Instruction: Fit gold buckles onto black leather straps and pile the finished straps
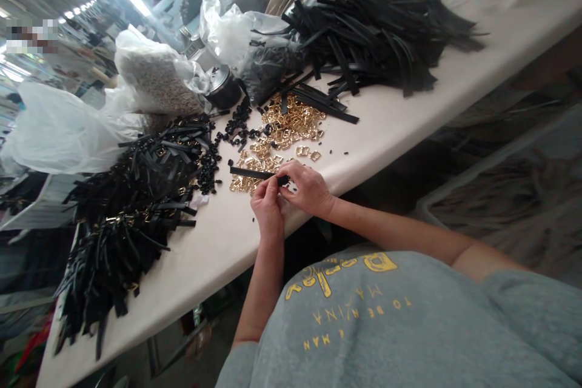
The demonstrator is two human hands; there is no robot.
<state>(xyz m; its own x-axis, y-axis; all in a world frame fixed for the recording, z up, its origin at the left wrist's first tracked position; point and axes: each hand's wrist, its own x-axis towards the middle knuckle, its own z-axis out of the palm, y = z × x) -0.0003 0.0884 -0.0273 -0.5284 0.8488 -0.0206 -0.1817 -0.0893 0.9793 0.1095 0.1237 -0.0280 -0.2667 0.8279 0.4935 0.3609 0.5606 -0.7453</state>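
Note:
A black strap is held between my two hands above the table's front edge, its free end pointing left. My left hand pinches the strap near its right end. Thumb and forefinger of my right hand close on that same end; any small part between them is hidden. Just behind my hands lies a heap of gold metal buckles, with a few loose ones nearer my right hand. Small black pieces are scattered to the left of the buckles.
Black straps with gold buckles pile up along the table's left side. More black straps are heaped at the back right. Filled plastic bags and a dark metal-lidded pot stand behind. A clear-walled bin is below at the right.

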